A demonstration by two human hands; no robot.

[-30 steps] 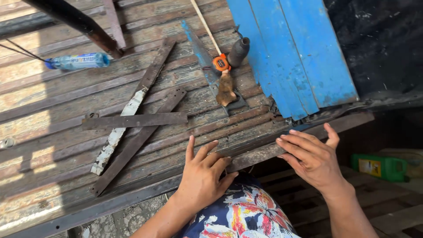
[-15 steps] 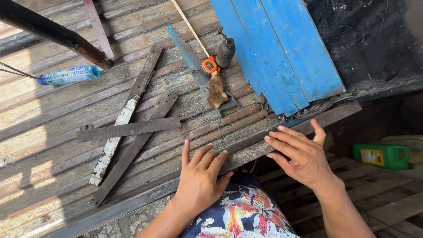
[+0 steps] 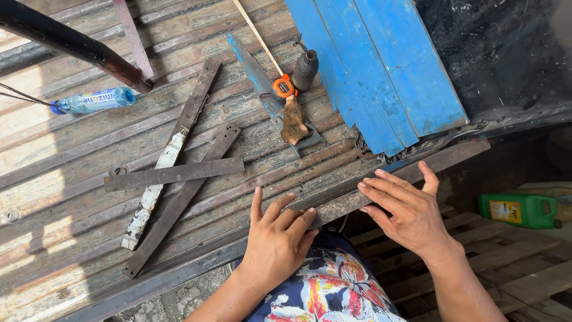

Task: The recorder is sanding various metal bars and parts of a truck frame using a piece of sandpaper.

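My left hand [image 3: 276,241] lies flat, fingers spread, on the near edge of a weathered plank platform [image 3: 71,197]. My right hand [image 3: 405,206] rests with fingers apart on a long rusty metal bar [image 3: 444,158] that runs along that edge. Neither hand grips anything. Three flat rusty metal strips [image 3: 176,173] lie crossed to the left of my left hand. Beyond my hands lie a blue hand saw [image 3: 259,77], an orange tape measure [image 3: 284,87] and a dark spool [image 3: 305,68].
Blue painted boards [image 3: 375,65] lie at the upper right. A plastic water bottle [image 3: 92,100] lies at the left, by a dark metal bar [image 3: 65,42]. A green jerrycan [image 3: 518,210] stands on slats at the lower right. Floral fabric [image 3: 328,286] covers my lap.
Both hands have stayed on the platform's near edge; the right hand has shifted slightly along the bar. The view has drifted a little.
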